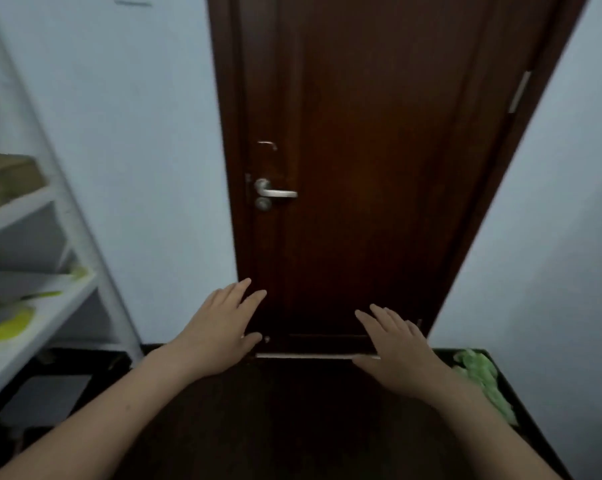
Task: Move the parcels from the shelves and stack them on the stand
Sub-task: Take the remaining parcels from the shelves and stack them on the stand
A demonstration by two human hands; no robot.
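1. Holding nothing, the left grip (219,327) and right grip (396,351) hover with fingers straight and spread above the dark stand (292,417), which sits in front of the brown door (361,150).
2. Parcel location: a brown box (8,174), a grey parcel (22,244) and a yellow-green bag (8,325) lie on the white shelves (55,317) at far left, well apart from both grips.
3. Hazard: the soft bag will probably sag, so a one-sided pinch may let it slide out. Support it from beneath.
4. Hazard: the brown box sits on the higher shelf. Pulling one edge may tip it off the board.
5. Hazard: a green bundle (483,379) lies at the stand's right edge. A stack set against it may lean or push it over the rim.
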